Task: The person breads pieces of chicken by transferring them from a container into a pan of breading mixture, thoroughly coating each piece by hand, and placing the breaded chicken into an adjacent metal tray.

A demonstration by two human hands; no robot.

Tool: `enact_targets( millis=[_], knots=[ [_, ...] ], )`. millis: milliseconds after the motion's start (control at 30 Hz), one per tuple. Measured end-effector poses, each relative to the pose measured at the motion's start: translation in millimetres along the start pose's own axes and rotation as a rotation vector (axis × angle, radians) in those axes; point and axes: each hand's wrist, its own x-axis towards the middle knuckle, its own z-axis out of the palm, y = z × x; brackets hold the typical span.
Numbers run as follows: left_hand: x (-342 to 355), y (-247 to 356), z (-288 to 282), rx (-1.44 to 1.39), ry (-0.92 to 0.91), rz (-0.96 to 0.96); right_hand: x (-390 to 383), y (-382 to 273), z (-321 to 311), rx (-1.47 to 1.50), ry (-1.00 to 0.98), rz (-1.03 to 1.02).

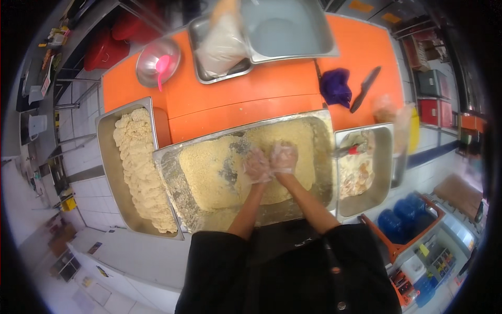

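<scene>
My left hand [256, 165] and my right hand [284, 158], both in clear gloves, are close together on pale crumbly breading [206, 172] in a large steel tray [329, 186]. Their fingertips are blurred against the crumbs, and whatever lies beneath them is hidden. Left of this tray, a long steel pan [110, 157] holds many pale coated pieces [138, 167]. At the right, a smaller steel pan [379, 191] contains pieces in creamy batter [355, 178], with a red-handled utensil [358, 148] lying across it.
An orange table [225, 112] carries a steel bowl [147, 67] with a pink scoop [163, 64], a bagged powder [219, 44] on a tray, a grey steel pan [285, 34], a purple cloth [334, 86] and a knife [366, 89]. An orange crate [387, 248] holds blue bottles [405, 214] at lower right.
</scene>
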Motion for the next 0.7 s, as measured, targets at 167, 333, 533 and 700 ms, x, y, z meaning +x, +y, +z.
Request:
enact_targets(
  millis=[167, 333, 533, 700],
  knots=[
    [11.7, -9.3, -11.4, 0.173, 0.208, 0.263, 18.6, -22.9, -12.0, 0.023, 0.086, -0.053],
    [-11.1, -13.5, -51.5, 0.053, 0.003, 0.25, 3.7, -7.3, -55.7, 0.217, -0.214, 0.255],
    [0.0, -73.6, -39.3, -0.063, -0.572, 0.301, -16.9, 77.0, -37.1, 0.635, -0.813, -0.113],
    [19.4, -107.2, -62.9, -0.215, -0.855, 0.05, -14.8, 26.2, -108.0, 0.474, -0.917, 0.148]
  ],
)
